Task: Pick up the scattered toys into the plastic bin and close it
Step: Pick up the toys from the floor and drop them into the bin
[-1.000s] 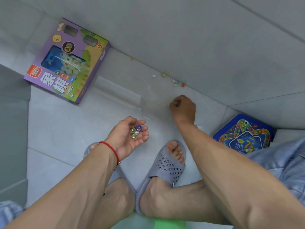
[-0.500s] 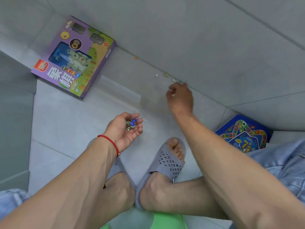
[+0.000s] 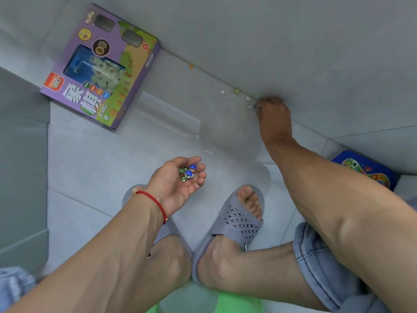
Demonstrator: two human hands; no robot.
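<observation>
- Several glass marbles [image 3: 187,172] lie in the cupped palm of the left hand [image 3: 178,186], lower centre of the frame; palm up, fingers loosely curved round them as a bowl, not clenched.
- Right hand [image 3: 274,116] is stretched to the upper right of centre, knuckles up, at the seam where the floor [image 3: 94,159] meets the wall [image 3: 293,41]. Its fingers are bent down at the seam. Something small and shiny shows at the fingertips; whether it is actually pinched, cannot tell.
- Loose pieces [image 3: 248,99] sit strung along that seam, just left of the right fingertips: two pale ones nearest, then a yellow bead [image 3: 236,91], a white bit [image 3: 222,92], and an orange one [image 3: 191,66] farther up and left.
- Key relation: the line of pieces runs diagonally up-left, away from the right hand, following the seam. Right hand is plainly the nearer; left hand is well apart and already loaded.
- Judgement: next pickup needs only a short slide of the right fingertips leftward along the seam. Marbles may roll; the wall gives a backstop.
- Purple game box [image 3: 101,66] upper left, blue game board [image 3: 370,170] at right edge, both on the floor and not yet gathered.
- Faint clear plastic outline [image 3: 198,132] shows at centre, possibly the bin; uncertain.
</observation>
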